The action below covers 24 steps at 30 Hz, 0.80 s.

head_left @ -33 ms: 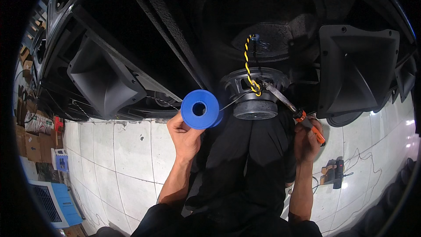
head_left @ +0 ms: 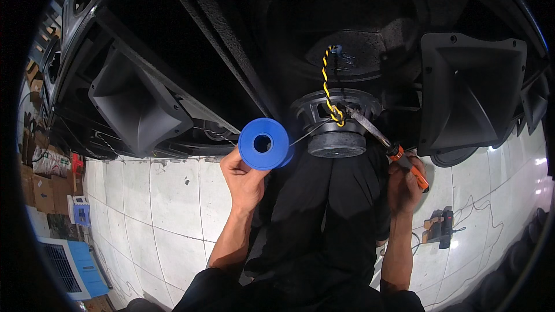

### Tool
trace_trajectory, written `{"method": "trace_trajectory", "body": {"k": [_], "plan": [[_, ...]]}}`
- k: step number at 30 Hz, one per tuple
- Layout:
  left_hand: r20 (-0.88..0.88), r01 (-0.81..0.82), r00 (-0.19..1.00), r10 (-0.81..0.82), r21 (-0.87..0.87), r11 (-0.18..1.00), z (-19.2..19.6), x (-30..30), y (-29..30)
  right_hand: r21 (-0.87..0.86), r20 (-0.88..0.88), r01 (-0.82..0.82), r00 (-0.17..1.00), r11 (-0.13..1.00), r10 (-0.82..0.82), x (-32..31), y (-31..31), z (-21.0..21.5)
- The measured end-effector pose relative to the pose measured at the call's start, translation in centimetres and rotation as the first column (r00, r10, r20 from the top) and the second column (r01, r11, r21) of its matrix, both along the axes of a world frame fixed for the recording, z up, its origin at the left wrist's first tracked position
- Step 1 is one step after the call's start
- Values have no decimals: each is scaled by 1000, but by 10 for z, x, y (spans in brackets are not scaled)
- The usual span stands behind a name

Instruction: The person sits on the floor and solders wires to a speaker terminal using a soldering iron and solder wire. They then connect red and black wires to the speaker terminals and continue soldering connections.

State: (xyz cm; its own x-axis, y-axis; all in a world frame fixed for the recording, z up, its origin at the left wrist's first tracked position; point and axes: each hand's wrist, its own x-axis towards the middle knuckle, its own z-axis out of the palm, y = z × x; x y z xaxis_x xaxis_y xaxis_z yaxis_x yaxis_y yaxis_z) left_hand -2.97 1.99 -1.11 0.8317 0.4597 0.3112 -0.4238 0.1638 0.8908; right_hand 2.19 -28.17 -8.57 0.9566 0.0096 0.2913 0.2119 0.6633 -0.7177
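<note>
My left hand (head_left: 245, 186) is closed round a blue spool of solder (head_left: 247, 145), its round end with a dark centre hole facing up. A thin solder strand (head_left: 309, 132) runs from the spool to the terminal side of a black speaker driver (head_left: 336, 143) by my knees. My right hand (head_left: 404, 188) grips a soldering iron (head_left: 398, 153) by its orange and dark handle. The iron's metal shaft points up-left, and its tip is at the driver's terminal. A twisted yellow and black cable (head_left: 325, 81) comes down from the cabinet opening to that spot; the joint itself is too small to make out.
The dark speaker cabinet (head_left: 225, 40) spans the far side. Horn flares (head_left: 136, 101) flank the work, with another horn (head_left: 474, 92) at right. Dark tools (head_left: 445, 228) and a cable lie on the white tiles (head_left: 173, 196). A blue and white air cooler (head_left: 87, 268) stands lower left.
</note>
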Motion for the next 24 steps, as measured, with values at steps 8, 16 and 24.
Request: {"method": "trace_trajectory", "body": {"k": [8,16,24], "plan": [[21,-3,1000,2,23,1000,0,5,0,8,-17,20,1000,1000,-20,5,2,2],[15,-12,1000,12,16,1000,1,7,-1,29,-17,29,999,999,-28,6,4,5],[11,-7,1000,7,9,1000,1,7,-1,5,-4,12,1000,1000,-12,7,3,6]]}}
